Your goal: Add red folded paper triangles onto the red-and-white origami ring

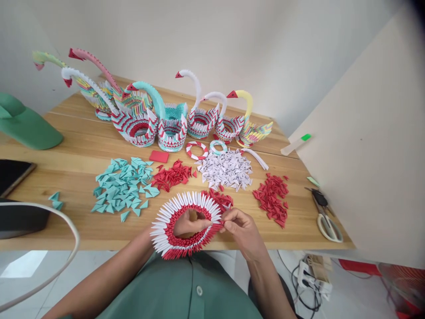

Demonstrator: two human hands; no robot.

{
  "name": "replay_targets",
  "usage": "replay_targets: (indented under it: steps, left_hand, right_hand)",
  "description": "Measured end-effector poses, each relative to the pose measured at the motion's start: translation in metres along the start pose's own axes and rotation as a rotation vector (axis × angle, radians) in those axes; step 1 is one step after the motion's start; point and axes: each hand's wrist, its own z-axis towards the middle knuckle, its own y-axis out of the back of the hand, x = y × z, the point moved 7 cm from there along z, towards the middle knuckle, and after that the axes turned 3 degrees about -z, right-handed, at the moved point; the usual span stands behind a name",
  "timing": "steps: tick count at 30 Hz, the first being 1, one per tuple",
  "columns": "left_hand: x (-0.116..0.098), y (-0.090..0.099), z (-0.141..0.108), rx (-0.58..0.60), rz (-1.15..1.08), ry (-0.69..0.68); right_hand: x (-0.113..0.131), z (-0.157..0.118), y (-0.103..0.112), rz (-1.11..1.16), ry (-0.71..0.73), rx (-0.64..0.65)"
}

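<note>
A ring of folded paper pieces [168,219], white spikes outside and red inside, is held tilted at the table's front edge. My left hand [186,225] grips it from behind, with the thumb showing through the central hole. At the ring's right side, my right hand [241,226] pinches a small red folded paper piece [222,223] against the rim; the fingertips partly hide it. Right behind the ring lies a pile of red paper pieces [217,198]. Other piles nearby are teal pieces [122,186], red pieces [172,175], white pieces [226,169] and more red pieces [272,199].
Several paper swans [134,126] stand along the back. Two small paper rings [197,150] and a white curved paper strip [255,158] lie before them. Scissors [328,227] rest at the right edge. A green object [29,126], a phone [13,175] and a pale cable [75,230] occupy the left.
</note>
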Motion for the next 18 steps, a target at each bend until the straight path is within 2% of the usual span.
replay_targets:
  steps: [3, 7, 11, 15, 17, 18]
  left_hand:
    - [-0.004, -0.001, -0.001, 0.024, -0.014, -0.08]
    - [-0.007, -0.003, -0.003, 0.03, -0.143, -0.111]
    - [-0.021, -0.008, -0.001, 0.142, -0.363, -0.22]
    - [-0.027, -0.011, 0.002, 0.287, -0.486, -0.173]
    - [-0.027, -0.009, 0.002, 0.284, -0.469, -0.15]
    - [-0.026, -0.006, 0.002, 0.241, -0.443, -0.142]
  right_hand:
    - [-0.002, 0.0, 0.0, 0.007, 0.0, -0.006]
    - [-0.004, -0.001, 0.004, -0.026, 0.027, -0.074]
    - [-0.007, 0.0, 0.004, 0.011, 0.014, -0.082]
    - [-0.012, 0.001, 0.002, 0.042, 0.007, -0.091]
    - [-0.014, 0.001, 0.0, 0.07, 0.014, -0.107]
    - [-0.015, 0.001, -0.002, 0.087, 0.017, -0.116]
